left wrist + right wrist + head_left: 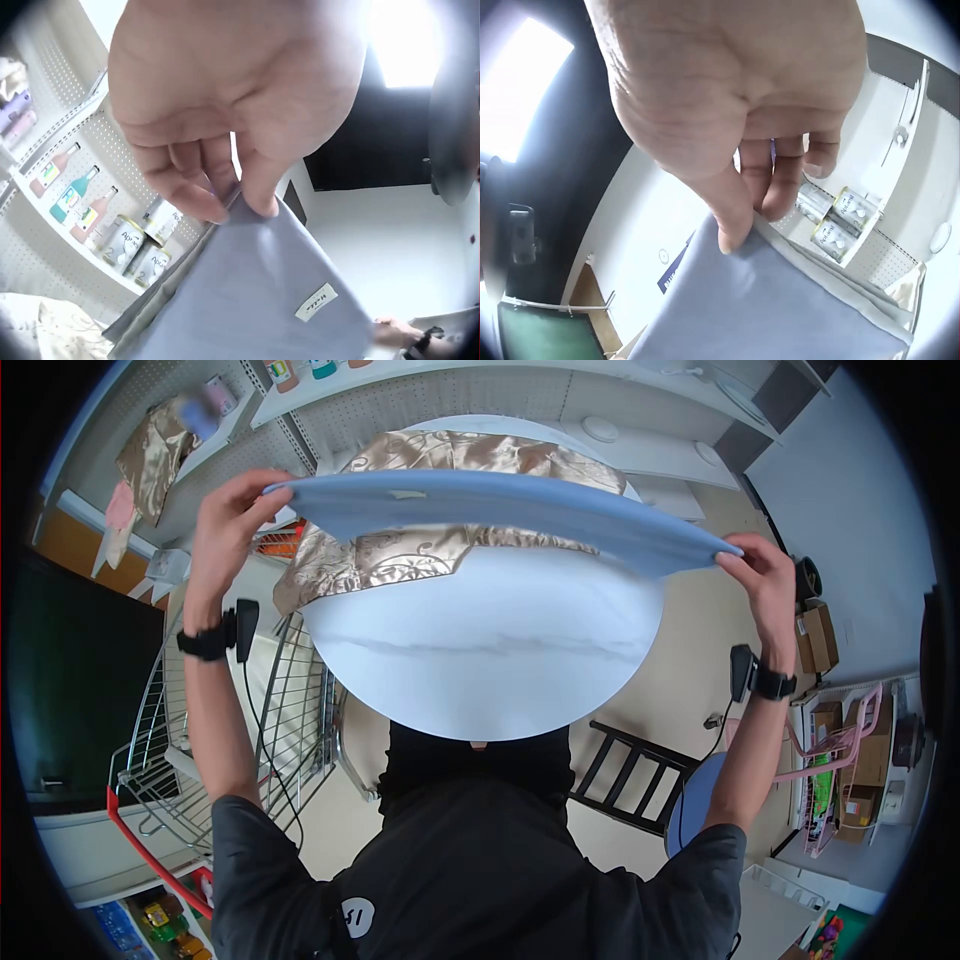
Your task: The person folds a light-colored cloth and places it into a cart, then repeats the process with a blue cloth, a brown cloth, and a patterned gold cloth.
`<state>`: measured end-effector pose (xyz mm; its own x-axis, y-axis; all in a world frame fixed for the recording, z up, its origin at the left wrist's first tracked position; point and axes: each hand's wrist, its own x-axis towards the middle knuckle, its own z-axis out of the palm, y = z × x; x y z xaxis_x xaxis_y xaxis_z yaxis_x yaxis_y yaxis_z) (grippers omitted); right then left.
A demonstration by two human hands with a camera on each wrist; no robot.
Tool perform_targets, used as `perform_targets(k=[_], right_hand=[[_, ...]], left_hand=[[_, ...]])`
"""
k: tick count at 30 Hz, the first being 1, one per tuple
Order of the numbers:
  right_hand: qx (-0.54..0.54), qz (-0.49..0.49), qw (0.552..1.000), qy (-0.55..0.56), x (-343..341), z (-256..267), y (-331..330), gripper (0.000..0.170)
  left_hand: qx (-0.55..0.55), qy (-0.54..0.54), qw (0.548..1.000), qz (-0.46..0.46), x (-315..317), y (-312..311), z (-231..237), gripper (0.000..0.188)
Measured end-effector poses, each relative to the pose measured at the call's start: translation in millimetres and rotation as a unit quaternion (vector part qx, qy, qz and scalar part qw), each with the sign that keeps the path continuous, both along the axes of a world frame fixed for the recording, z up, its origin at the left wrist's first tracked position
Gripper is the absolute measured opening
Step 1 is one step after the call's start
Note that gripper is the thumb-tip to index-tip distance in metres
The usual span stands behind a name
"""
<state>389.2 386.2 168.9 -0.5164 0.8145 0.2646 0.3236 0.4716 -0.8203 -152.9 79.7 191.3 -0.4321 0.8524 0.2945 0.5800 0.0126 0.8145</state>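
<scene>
A light blue cloth (500,500) is stretched between both hands, raised above the far half of a round white table (480,660) with grey veining. My left hand (225,530) pinches one corner between thumb and fingers. At the opposite corner, my right hand (768,582) pinches the edge the same way. The left wrist view shows a small white label (316,302) sewn on the cloth, and several layers at its side. Beneath the cloth, a shiny gold patterned fabric (400,560) lies across the table's far side and hangs over the left edge.
Left of the table stands a wire shopping cart (160,760) with a red handle. A black step ladder (635,775) and a blue round seat (705,800) are at the right. White shelves (420,375) behind the table hold bottles (75,193), cans (124,244) and plates (600,429).
</scene>
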Motion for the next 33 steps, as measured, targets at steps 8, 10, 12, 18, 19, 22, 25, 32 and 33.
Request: perform_targets(k=[8, 10, 12, 18, 19, 22, 25, 32, 33], right_hand=[[-0.044, -0.007, 0.997, 0.069, 41.0, -139.5, -87.8, 0.017], [-0.079, -0.043, 0.994, 0.059, 45.5, -176.2, -120.9, 0.019], [-0.112, -0.077, 0.988, 0.068, 56.0, -205.3, -149.5, 0.023], [-0.173, -0.05, 0.98, 0.089, 65.0, -207.1, -184.8, 0.022], [-0.193, -0.068, 0.974, 0.095, 68.5, -203.2, -181.5, 0.019], [-0.164, -0.151, 0.974, 0.046, 58.8, -183.0, -148.6, 0.017], [-0.109, -0.155, 0.982, 0.011, 37.2, -166.3, -106.4, 0.024], [0.046, -0.027, 0.976, -0.213, -21.5, -148.2, -41.1, 0.042], [0.044, -0.008, 0.97, -0.238, -28.1, -150.1, -35.7, 0.043]], left_hand=[[-0.022, 0.132, 0.991, -0.008, 74.7, -74.0, -127.5, 0.018], [-0.061, 0.123, 0.991, -0.002, 98.0, -92.7, -152.0, 0.019], [-0.079, 0.137, 0.987, 0.017, 111.0, -113.7, -173.3, 0.021], [-0.071, 0.218, 0.972, 0.05, 126.1, -128.4, -185.6, 0.031], [-0.064, 0.236, 0.968, 0.051, 131.2, -123.2, -179.9, 0.031], [-0.022, 0.208, 0.978, -0.015, 170.8, -85.3, -169.7, 0.033], [-0.005, 0.189, 0.969, -0.161, 237.6, -29.6, -167.7, 0.044], [-0.064, 0.349, 0.884, -0.305, 366.2, 45.8, -186.5, 0.091], [-0.056, 0.373, 0.881, -0.284, 374.7, 51.6, -194.1, 0.087]])
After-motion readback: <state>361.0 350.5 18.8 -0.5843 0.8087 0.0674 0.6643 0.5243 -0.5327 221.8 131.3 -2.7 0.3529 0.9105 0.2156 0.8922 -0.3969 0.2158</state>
